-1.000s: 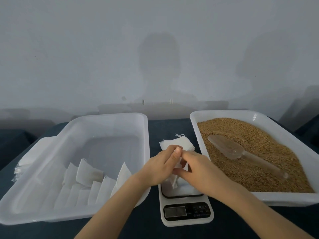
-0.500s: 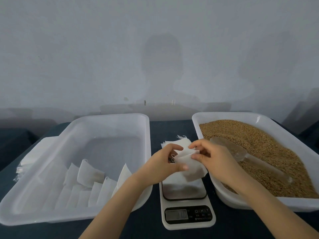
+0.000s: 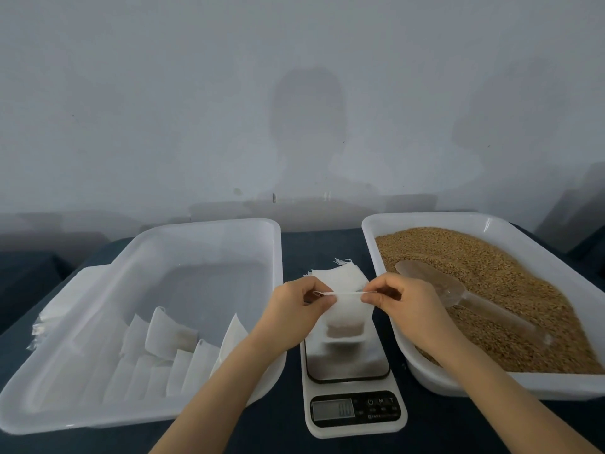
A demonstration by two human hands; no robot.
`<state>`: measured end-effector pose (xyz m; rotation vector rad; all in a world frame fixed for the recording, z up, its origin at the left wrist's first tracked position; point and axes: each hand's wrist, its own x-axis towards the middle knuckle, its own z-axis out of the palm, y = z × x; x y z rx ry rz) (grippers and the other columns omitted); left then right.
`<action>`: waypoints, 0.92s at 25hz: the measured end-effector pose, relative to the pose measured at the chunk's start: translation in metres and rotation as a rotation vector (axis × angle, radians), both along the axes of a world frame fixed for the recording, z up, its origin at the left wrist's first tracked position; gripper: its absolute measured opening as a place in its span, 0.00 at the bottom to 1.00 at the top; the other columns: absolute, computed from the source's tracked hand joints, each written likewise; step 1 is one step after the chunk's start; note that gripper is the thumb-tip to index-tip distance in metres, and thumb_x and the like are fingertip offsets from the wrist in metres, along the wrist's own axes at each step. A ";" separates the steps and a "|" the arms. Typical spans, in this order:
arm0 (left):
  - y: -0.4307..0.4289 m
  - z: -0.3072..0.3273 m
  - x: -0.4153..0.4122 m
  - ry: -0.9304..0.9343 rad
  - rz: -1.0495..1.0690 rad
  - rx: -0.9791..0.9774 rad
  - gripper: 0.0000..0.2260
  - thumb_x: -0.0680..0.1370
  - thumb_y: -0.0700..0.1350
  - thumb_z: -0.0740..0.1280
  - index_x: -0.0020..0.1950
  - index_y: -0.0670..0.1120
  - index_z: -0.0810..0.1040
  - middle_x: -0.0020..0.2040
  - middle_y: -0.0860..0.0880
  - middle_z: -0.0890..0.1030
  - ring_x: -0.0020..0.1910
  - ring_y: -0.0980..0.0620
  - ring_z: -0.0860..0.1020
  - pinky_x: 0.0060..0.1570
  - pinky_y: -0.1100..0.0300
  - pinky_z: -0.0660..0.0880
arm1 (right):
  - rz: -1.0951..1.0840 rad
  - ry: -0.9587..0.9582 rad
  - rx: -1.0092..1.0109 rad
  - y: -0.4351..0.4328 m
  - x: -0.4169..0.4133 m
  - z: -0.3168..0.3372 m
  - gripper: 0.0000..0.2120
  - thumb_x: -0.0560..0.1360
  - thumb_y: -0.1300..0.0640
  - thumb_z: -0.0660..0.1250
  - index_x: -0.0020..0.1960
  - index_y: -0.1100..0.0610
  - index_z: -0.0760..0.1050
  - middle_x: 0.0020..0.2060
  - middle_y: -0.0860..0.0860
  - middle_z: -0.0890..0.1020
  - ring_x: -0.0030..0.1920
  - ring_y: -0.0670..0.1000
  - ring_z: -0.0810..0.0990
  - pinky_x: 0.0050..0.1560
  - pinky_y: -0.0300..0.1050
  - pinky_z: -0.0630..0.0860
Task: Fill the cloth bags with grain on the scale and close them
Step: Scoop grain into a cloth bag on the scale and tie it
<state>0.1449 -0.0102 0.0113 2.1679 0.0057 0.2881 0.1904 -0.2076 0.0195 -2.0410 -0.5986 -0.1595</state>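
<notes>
Far left: a flat white pile lies outside the left tub, against its wall; too blurred to say what it is made of
Left tub: white bags stand and lean in rows at its near end
Left hand: thumb and forefinger pinch the left corner of the cloth bag's mouth; the other fingers curl beneath
Cloth bag: hangs between the two hands above the far part of the scale's plate; its mouth edge is pulled taut and runs left to right; the body looks flat, with a darker band near the bottom; whether the bottom touches the plate cannot be told
Spare bags: a small stack on the dark table, just beyond the held bag
Scale: between the two tubs, steel plate far, display near; the digits cannot be read
Right hand: pinches the right corner of the mouth, fingers curled
Grain tub: its near-left rim passes under the right forearm; grain fills it
Scoop: clear plastic, lying on the grain; bowl far-left, handle running near-right; the bowl sits just beside the right knuckles
Turning point: the scoop lies right of the bag, so the right hand is nearer; likely it must let go and reach back along the handle while the left keeps the mouth
</notes>
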 end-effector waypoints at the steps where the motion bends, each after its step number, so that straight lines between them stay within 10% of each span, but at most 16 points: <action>1: 0.000 0.000 0.000 -0.004 0.005 -0.008 0.05 0.76 0.46 0.70 0.42 0.55 0.79 0.39 0.57 0.81 0.37 0.65 0.77 0.38 0.76 0.70 | 0.003 -0.001 0.002 0.000 0.001 -0.002 0.02 0.70 0.57 0.73 0.41 0.51 0.82 0.34 0.43 0.81 0.36 0.41 0.78 0.38 0.30 0.72; 23: -0.002 0.001 -0.002 0.006 -0.054 0.035 0.03 0.77 0.47 0.68 0.46 0.55 0.77 0.42 0.60 0.79 0.41 0.66 0.77 0.39 0.78 0.69 | -0.003 -0.051 -0.038 0.000 0.003 -0.012 0.06 0.72 0.57 0.71 0.49 0.53 0.81 0.39 0.42 0.81 0.43 0.37 0.77 0.43 0.26 0.70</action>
